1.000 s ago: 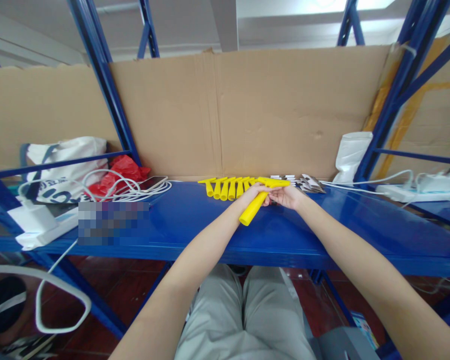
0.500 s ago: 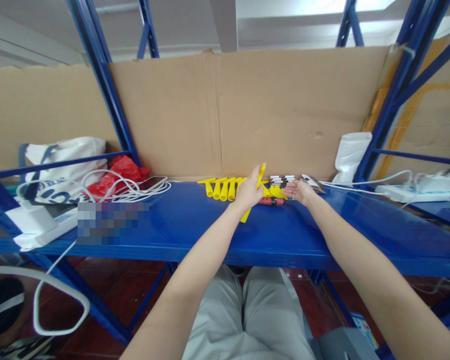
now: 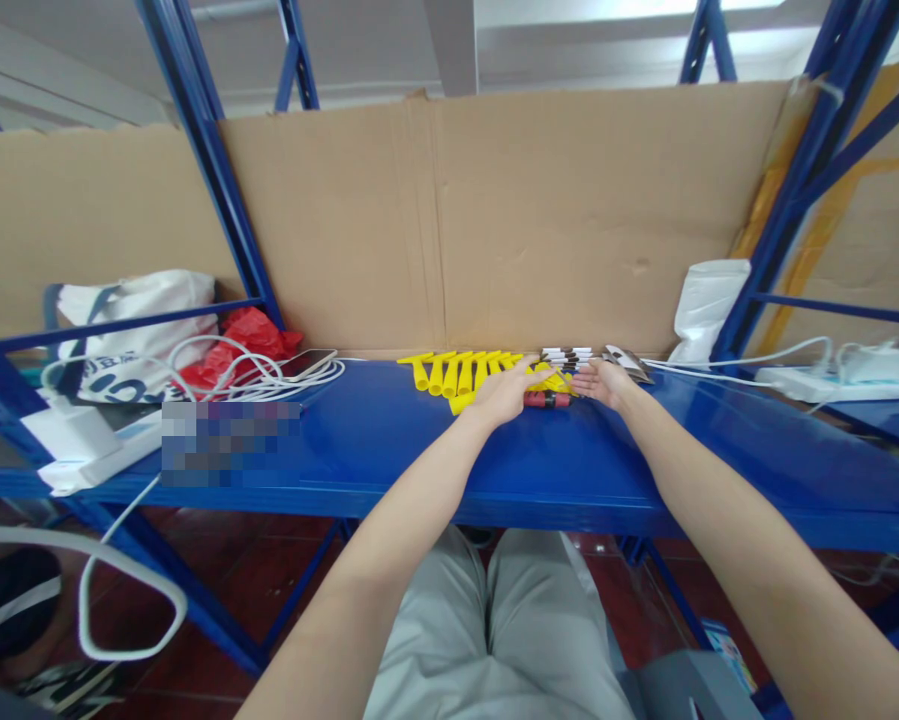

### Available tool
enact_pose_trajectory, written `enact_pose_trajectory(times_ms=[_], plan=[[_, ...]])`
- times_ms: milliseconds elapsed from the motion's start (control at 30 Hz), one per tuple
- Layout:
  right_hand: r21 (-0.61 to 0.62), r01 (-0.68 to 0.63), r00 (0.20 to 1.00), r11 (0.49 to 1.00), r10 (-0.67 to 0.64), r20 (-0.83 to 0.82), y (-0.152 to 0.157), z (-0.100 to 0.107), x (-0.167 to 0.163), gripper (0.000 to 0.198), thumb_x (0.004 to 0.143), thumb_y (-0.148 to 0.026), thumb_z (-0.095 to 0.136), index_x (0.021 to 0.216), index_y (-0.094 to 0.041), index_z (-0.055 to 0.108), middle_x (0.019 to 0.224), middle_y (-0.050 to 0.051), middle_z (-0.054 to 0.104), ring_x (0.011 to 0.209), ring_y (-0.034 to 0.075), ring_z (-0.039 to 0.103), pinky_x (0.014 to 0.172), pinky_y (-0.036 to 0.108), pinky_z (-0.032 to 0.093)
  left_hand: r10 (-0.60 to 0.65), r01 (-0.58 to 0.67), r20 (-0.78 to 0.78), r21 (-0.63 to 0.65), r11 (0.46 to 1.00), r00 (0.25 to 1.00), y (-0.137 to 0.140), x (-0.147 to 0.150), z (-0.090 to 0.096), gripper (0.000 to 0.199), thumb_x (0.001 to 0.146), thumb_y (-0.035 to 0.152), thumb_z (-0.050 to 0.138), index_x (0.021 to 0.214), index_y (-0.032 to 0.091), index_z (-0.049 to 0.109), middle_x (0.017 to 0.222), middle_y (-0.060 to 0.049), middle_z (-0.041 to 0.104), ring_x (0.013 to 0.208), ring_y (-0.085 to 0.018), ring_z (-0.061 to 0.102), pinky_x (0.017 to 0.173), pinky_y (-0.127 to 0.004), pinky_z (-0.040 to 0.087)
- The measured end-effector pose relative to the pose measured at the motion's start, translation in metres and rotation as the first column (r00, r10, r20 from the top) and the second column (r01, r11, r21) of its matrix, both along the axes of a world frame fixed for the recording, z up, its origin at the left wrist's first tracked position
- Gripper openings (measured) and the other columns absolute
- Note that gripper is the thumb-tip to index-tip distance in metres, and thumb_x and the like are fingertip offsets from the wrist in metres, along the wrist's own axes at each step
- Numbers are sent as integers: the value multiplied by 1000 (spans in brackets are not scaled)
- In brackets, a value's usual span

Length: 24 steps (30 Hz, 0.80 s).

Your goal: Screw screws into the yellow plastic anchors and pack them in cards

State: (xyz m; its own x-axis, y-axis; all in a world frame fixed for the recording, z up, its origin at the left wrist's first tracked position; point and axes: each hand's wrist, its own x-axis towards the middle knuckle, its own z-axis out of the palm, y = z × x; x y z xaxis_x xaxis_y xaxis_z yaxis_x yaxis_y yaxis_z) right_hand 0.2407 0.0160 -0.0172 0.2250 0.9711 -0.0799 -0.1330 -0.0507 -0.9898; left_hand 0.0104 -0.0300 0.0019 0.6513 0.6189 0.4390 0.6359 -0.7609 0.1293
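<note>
My left hand is closed around a yellow plastic piece with a tubular handle; the handle end sticks out left of the wrist, and the hand hides the middle. To its right, my right hand is held palm up, fingers stretched toward the left hand, with nothing visible in it. Behind the left hand, several similar yellow tubular pieces lie in a row. A red and black cylindrical tool lies between the hands. Small white and dark-brown striped items are stacked behind them.
A cardboard panel backs the blue shelf. Flat dark and silvery pieces and a white pouch are at the right. On the left are white cables, a red plastic bag, a cloth bag and a power strip.
My left hand has turned the yellow piece from upright to lying slanted, with its far end toward the right hand. The right hand stays almost in place.
</note>
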Motion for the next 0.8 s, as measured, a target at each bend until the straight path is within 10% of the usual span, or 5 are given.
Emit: enact_pose_trajectory(times_ms=[233,433,800], plan=[[71,72,968,995,-87,234,-30,21,-32,10,80,-20,51,73,-16,57,78,6,62,66,12,57,63,25,49,9,-9,-36,-2,1000,999,0,2,-2,60,84,3,38,134,34,48,151,-2,31,127,-26,46,101,-41,40],[203,7,719,979,-146,679,-40,29,-47,18,73,-22,58,58,-14,63,62,4,63,69,15,56,59,22,41,54,-51,-52,55,997,997,-1,3,-2,65,82,-1,37,138,33,44,151,-5,32,131,-25,41,103,-41,37],[90,-187,869,978,122,479,-54,38,-48,6,69,-14,63,68,-15,68,78,5,68,74,13,59,64,21,43,150,-148,-24,44,988,988,0,2,-2,61,86,5,36,138,35,43,149,-3,35,128,-24,44,103,-41,38]])
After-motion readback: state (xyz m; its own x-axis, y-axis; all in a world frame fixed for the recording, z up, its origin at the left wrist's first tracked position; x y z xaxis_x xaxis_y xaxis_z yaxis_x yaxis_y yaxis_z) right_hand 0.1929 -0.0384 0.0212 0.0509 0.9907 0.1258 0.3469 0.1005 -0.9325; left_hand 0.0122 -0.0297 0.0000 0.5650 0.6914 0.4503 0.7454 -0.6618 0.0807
